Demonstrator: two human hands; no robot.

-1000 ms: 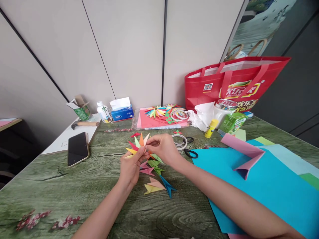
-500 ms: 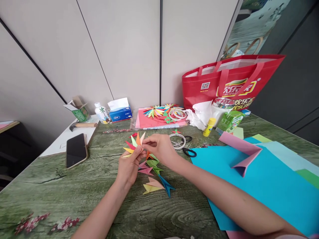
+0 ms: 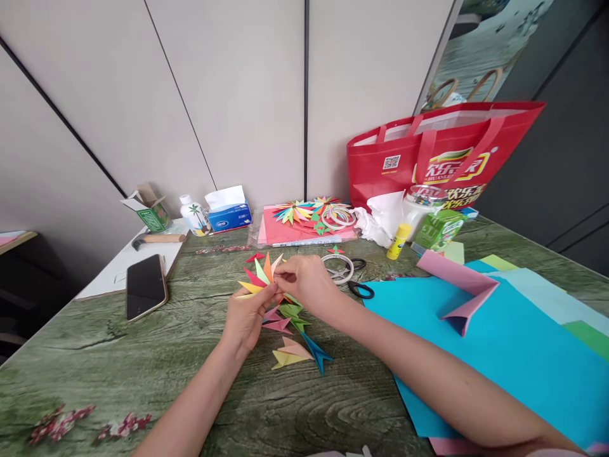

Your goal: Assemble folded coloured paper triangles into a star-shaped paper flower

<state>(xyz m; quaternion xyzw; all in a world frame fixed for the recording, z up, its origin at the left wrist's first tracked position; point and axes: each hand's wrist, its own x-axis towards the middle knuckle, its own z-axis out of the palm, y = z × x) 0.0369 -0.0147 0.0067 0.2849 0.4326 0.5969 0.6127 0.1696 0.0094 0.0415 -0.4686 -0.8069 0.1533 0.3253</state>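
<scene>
A fan of pointed folded-paper pieces, a partial paper star (image 3: 259,274) in yellow, red, green, orange and cream, is held up over the table. My left hand (image 3: 247,317) grips it from below, thumb across its inner end. The fingertips of my right hand (image 3: 304,279) pinch the cream point on its right side; the exact contact is partly hidden by the fingers. Beneath the hands lie several loose folded-paper pieces: pink (image 3: 278,325), green (image 3: 294,314), blue (image 3: 318,353), and a pale yellow one (image 3: 288,359) touching a peach one.
Behind the hands are tape rolls (image 3: 339,269), black-handled scissors (image 3: 361,290) and finished paper stars (image 3: 292,212) on a pink pack. A glue stick (image 3: 398,241) stands upright near a red bag (image 3: 394,171). Blue paper sheets (image 3: 428,355) lie right, a phone (image 3: 146,287) left.
Both hands stay on the paper star, which has shifted and turned slightly. My right fingertips have moved a little to the right along with it. The loose pieces lie as before.
</scene>
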